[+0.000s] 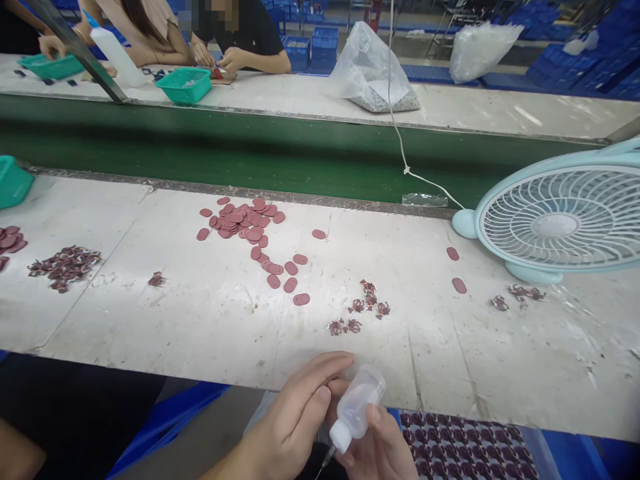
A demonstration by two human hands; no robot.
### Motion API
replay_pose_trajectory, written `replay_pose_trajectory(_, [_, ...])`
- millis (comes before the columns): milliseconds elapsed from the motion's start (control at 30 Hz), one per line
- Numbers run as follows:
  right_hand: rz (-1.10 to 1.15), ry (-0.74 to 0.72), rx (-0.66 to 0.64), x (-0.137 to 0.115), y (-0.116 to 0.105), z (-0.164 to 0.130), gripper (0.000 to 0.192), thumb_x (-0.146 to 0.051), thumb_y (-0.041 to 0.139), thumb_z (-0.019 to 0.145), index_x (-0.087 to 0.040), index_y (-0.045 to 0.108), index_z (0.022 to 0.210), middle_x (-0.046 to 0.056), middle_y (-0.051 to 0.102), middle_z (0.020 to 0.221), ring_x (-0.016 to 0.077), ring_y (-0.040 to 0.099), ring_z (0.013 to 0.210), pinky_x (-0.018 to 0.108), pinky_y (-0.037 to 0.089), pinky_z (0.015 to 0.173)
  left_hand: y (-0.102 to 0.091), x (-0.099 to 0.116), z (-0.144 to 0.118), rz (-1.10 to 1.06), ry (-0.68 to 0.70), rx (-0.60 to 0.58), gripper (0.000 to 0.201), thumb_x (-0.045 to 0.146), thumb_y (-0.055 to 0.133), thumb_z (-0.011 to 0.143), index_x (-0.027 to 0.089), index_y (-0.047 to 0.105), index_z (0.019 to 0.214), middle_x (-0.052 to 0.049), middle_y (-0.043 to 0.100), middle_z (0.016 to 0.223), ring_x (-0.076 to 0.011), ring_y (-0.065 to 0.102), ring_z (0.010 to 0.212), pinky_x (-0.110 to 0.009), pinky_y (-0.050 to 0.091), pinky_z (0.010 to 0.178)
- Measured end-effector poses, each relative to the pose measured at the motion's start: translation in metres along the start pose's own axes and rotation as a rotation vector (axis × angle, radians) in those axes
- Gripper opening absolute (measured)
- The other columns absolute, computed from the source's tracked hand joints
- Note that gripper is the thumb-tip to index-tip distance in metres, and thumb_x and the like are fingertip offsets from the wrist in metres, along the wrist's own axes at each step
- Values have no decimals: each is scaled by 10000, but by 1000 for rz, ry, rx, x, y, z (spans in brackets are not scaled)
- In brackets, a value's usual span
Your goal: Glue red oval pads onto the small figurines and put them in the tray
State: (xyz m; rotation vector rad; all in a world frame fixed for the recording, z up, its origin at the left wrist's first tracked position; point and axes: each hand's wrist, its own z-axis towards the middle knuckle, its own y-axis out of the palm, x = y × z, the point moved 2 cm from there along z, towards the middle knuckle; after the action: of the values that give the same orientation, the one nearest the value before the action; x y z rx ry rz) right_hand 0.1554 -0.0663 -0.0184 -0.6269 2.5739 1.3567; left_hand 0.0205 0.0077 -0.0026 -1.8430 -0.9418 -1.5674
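Note:
A translucent squeeze bottle [361,400] with a white cap and thin needle tip is tilted, its tip pointing down towards me. My right hand [384,445] is closed round it, thumb on its side. Just left of the bottle, my left hand [295,410] has its fingers curved together and the thumb drawn in; what they hold, if anything, is hidden. Beyond the hands lie several small dark-brown figured pieces [356,306]. Flat dark-red oval pieces [245,220] form a loose pile farther back. Below the table edge, rows of brown pieces fill a tray [465,443].
A light-blue fan [555,223] stands at the right, its white cord [400,143] running upward. More brown pieces [65,267] are heaped at the left near a green basket [14,181]. Across the green gap, people sit at another bench with a clear bag [373,73].

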Motion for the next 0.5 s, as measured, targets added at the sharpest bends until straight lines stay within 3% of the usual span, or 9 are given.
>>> replay_pose_trajectory(200, [10,-53,1,-4,5,-5,367,-490,846,779,-191,790,985,53,652,780,129,492,631,202,355,488,4,-21,7,-524,-71,-3,381,370,732,895,254,700,1257,-113,714,1293,-300,686,1165,-426,568,1010])
replay_pose_trajectory(367, [-36,-57,14,-18,1,-11,425,-497,871,744,-211,768,1041,88,672,838,158,522,672,214,368,485,7,-28,10,-727,-97,102,290,331,773,874,222,763,1143,-106,767,1192,-248,712,1128,-359,552,1034])
replay_pose_trajectory(500, [-278,-344,120,-46,-10,-18,509,-504,894,708,-217,734,1098,83,668,833,138,528,560,228,389,428,17,-28,7,-946,-177,106,267,330,767,877,220,774,1120,-113,777,1156,-230,756,985,-248,620,730])
